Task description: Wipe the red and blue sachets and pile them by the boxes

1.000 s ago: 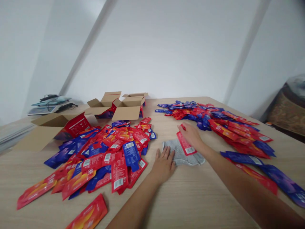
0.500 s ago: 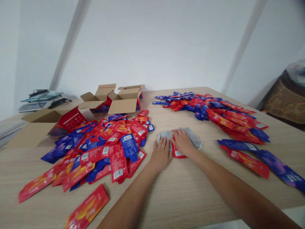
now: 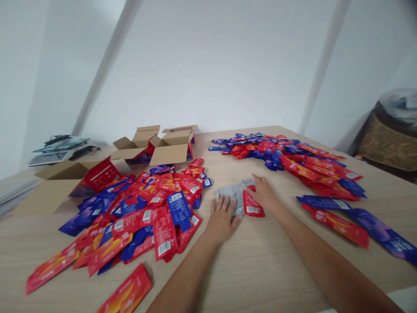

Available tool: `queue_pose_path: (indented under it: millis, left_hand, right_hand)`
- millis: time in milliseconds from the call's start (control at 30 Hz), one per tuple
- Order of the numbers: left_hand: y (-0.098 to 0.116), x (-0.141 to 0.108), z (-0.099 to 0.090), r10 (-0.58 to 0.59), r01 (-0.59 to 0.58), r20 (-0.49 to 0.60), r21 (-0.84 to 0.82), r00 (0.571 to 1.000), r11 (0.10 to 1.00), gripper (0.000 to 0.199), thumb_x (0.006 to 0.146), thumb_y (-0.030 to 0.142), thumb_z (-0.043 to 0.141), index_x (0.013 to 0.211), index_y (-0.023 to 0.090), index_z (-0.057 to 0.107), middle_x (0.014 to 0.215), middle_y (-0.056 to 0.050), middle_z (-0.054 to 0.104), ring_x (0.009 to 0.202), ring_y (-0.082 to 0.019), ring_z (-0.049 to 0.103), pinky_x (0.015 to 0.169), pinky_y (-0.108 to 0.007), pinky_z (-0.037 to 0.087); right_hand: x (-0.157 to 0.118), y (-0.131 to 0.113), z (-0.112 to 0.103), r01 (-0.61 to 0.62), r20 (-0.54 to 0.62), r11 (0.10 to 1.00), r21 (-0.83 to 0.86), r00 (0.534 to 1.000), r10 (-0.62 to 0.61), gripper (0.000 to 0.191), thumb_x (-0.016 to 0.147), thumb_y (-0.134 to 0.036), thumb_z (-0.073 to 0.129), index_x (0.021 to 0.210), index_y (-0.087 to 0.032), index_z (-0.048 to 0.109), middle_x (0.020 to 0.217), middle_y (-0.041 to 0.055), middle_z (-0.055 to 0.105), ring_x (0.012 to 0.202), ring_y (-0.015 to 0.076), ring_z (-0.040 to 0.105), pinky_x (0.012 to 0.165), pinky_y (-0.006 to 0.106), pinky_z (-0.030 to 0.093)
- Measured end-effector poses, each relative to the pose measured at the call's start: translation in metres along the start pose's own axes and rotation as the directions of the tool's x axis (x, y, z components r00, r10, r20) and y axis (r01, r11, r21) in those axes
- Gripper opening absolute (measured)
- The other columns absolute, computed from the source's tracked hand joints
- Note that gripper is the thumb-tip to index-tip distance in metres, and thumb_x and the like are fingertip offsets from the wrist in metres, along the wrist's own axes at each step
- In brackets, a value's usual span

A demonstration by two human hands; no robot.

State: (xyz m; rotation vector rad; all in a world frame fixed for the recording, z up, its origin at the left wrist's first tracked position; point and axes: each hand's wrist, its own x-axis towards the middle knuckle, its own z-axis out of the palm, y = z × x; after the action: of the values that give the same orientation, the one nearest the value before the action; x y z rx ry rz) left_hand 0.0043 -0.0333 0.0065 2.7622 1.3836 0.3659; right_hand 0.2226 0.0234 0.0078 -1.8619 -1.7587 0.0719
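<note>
A crinkled grey sheet (image 3: 233,191) lies flat on the wooden table, with a red packet (image 3: 251,206) on its right part, barcode end toward me. My left hand (image 3: 222,218) rests with spread fingers on the sheet's near left edge. Above the packet's upper end is my right hand (image 3: 263,191), its fingers extended and touching the packet and the sheet's right side; its thumb side is partly hidden. Left of my hands spreads a pile of red and blue packets (image 3: 159,191). A second heap of such packets (image 3: 299,163) lies at the back right.
Open cardboard boxes (image 3: 169,155) stand at the back left, another (image 3: 48,191) nearer on the left. Single packets lie at the front left (image 3: 128,291) and right (image 3: 339,224). Papers and cables (image 3: 61,145) sit at the far left. A brown patterned object (image 3: 384,137) is beyond the right edge.
The red packet has moved right, baring more of the grey sheet's middle. My right hand has shifted right with it and the sheet's right side is now folded or covered. The view has tilted slightly.
</note>
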Motion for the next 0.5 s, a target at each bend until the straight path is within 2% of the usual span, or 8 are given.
queue_pose_path:
  millis: [100,200,300,400,500]
  left_hand:
    - [0.002,0.000,-0.002,0.031,-0.031,-0.005,-0.036,1.000,0.999,0.051,0.095,0.049,0.031,0.141,0.028,0.034,0.150,-0.006,0.030,0.140,-0.026,0.016,0.111,-0.054,0.012]
    - [0.002,0.003,-0.003,0.043,-0.041,0.027,-0.069,0.999,0.997,0.044,0.097,0.038,0.030,0.139,0.029,0.037,0.150,-0.005,0.031,0.139,-0.025,0.020,0.111,-0.055,0.016]
    - [0.001,0.004,-0.002,0.071,-0.064,0.058,-0.112,0.996,0.992,0.044,0.095,0.031,0.031,0.139,0.029,0.036,0.150,-0.003,0.030,0.140,-0.023,0.019,0.111,-0.055,0.015]
    - [0.000,0.005,-0.001,0.067,-0.055,0.068,-0.175,0.995,0.983,0.054,0.090,0.026,0.038,0.143,0.020,0.027,0.150,-0.007,0.029,0.140,-0.022,0.018,0.113,-0.051,0.014]
    - [-0.003,0.006,0.003,-0.004,0.011,0.033,-0.210,0.999,0.978,0.070,0.082,0.021,0.044,0.144,0.005,0.017,0.151,-0.017,0.023,0.141,-0.023,0.014,0.115,-0.045,0.015]
  right_hand:
    - [0.004,0.008,-0.002,-0.075,0.090,0.976,0.206,0.994,0.057,0.072,0.072,-0.028,0.064,0.137,-0.013,0.036,0.115,0.0136,0.048,0.093,0.0206,0.057,0.086,0.032,0.045]
    - [0.006,0.008,-0.005,-0.183,0.198,0.893,0.412,0.974,0.108,0.069,0.065,-0.018,0.062,0.131,-0.014,0.042,0.099,0.0056,0.053,0.072,0.0138,0.056,0.071,0.028,0.048]
    - [0.006,-0.002,-0.012,-0.211,0.171,0.774,0.597,0.976,0.135,0.060,0.063,-0.015,0.056,0.122,-0.018,0.048,0.091,0.0010,0.054,0.063,0.0109,0.052,0.059,0.025,0.046]
    - [0.005,-0.015,-0.017,-0.107,0.035,0.645,0.756,0.992,0.123,0.061,0.067,-0.024,0.058,0.127,-0.023,0.042,0.108,0.0046,0.053,0.072,0.0118,0.056,0.063,0.026,0.049]
    - [0.002,-0.024,-0.010,-0.051,0.047,0.540,0.840,0.999,0.021,0.055,0.077,-0.037,0.055,0.128,-0.026,0.041,0.121,0.0075,0.051,0.091,0.0150,0.060,0.078,0.031,0.051]
